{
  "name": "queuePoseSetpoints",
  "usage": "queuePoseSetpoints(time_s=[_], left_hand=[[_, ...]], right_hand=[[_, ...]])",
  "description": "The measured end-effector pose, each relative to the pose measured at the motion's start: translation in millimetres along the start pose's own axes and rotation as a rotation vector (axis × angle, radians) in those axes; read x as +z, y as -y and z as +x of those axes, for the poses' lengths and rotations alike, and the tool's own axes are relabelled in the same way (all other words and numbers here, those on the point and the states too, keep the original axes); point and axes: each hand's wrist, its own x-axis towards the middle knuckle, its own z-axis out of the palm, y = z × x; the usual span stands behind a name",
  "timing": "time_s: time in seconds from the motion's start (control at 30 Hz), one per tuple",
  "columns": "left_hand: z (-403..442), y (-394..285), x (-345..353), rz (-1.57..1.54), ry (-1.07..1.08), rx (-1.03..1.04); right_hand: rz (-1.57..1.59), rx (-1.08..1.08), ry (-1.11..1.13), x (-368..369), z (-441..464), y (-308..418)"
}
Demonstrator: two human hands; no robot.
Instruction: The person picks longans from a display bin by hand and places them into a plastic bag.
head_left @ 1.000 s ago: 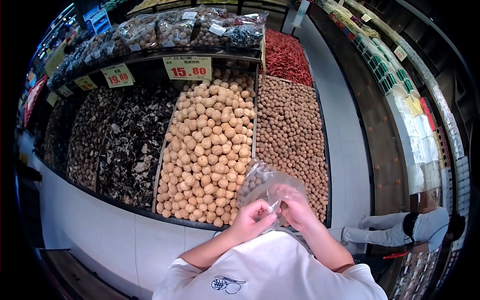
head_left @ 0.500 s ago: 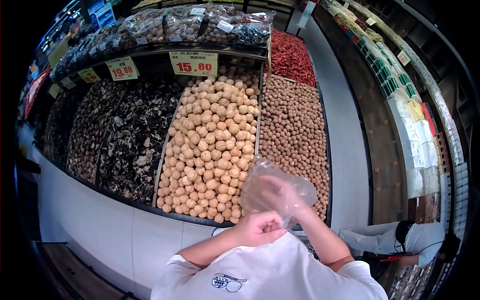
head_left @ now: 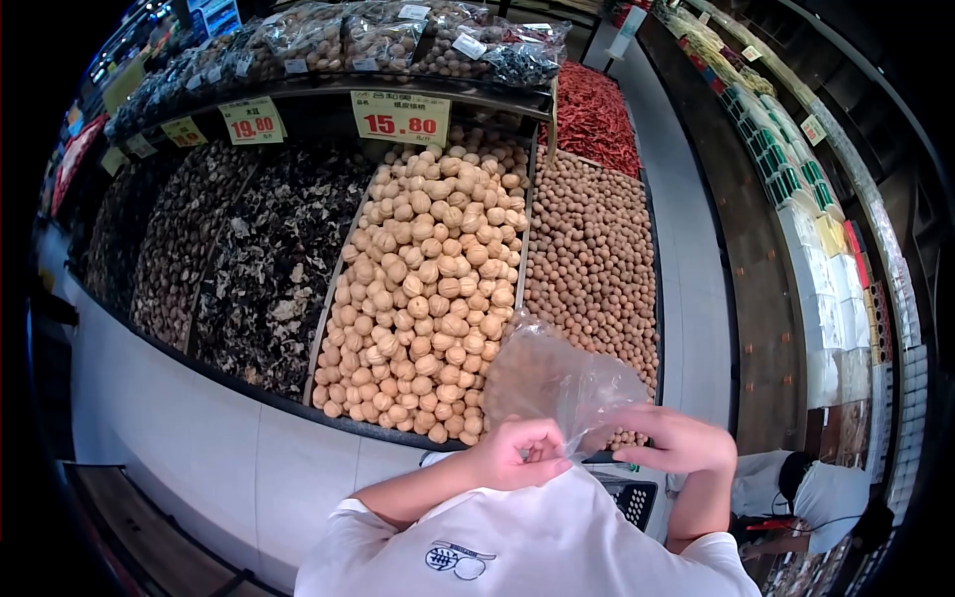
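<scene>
A clear plastic bag [head_left: 542, 373] hangs over the front edge of the walnuts [head_left: 423, 279] and the small brown round nuts [head_left: 587, 249]. My left hand [head_left: 519, 453] pinches the bag's near edge between thumb and curled fingers. To its right, my right hand [head_left: 671, 438] is at the other side of the bag, fingers extended and thumb apart, with the fingertips behind or inside the film. A yellow price sign [head_left: 401, 117] reading 15.80 stands above the walnuts.
Dark dried fungus [head_left: 279, 269] fills the bin to the left, and red chillies [head_left: 595, 119] lie at the back. Bagged goods [head_left: 383, 40] line a raised shelf. A person [head_left: 831, 497] is at the lower right beside shelving. A black basket [head_left: 634, 500] shows below my right hand.
My right hand has come out of the middle of the bag and moved right, spreading its mouth wider. My left hand keeps its pinch. The view has shifted slightly.
</scene>
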Motion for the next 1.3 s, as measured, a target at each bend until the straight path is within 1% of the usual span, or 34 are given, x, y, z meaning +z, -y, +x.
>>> queuePoseSetpoints(time_s=[0.03,0.17,0.23,0.3,0.37,0.43,0.5,0.63,0.77,0.8,0.87,0.9,0.93,1.0,1.07,1.13,1.2,1.23,1.3], left_hand=[[0,2,0,-0.017,0.007,0.011],[2,5,1,-0.057,0.02,-0.016],[2,5,1,-0.051,0.029,-0.035],[1,5,-1,-0.039,0.028,-0.035],[1,5,-1,-0.029,0.032,-0.038],[0,7,0,-0.042,0.014,-0.067],[-1,9,-1,-0.034,0.02,-0.064],[0,9,0,-0.036,0.008,-0.061],[1,11,1,-0.033,-0.007,-0.061],[1,10,0,-0.044,-0.011,-0.062],[0,10,0,-0.051,-0.016,-0.057],[0,11,0,-0.055,-0.026,-0.073],[0,12,0,-0.059,-0.035,-0.087],[2,12,0,-0.069,-0.036,-0.094],[3,16,1,-0.081,-0.035,-0.109],[4,20,2,-0.05,-0.037,-0.08],[5,22,2,-0.038,-0.026,-0.072],[5,22,2,-0.022,-0.019,-0.061],[4,22,1,-0.032,-0.024,-0.069]], right_hand=[[-0.097,-0.204,0.067,-14,-10,3],[0.009,-0.233,0.08,-68,-28,13],[0.116,-0.142,-0.141,-85,-17,5],[-0.092,0.012,-0.353,-95,19,2],[-0.254,0.156,-0.454,-104,57,-17],[-0.339,0.207,-0.454,-108,94,-39],[-0.468,0.138,-0.432,-108,129,-86],[-0.717,0.152,-0.376,-87,186,-157],[-0.982,0.22,-0.388,-55,211,-163],[-0.984,0.234,-0.402,-47,215,-164],[-1.089,0.205,-0.293,-41,216,-166],[-1.116,0.136,-0.289,-38,217,-177],[-1.146,0.134,-0.253,-38,217,-181],[-1.144,0.086,-0.326,-36,217,-187],[-1.154,0.069,-0.326,-36,220,-195],[-1.156,0.059,-0.326,-35,220,-194],[-1.159,0.052,-0.241,-34,222,-192],[-1.142,0.086,-0.235,-33,223,-190],[-1.121,0.091,-0.277,-30,225,-193]])
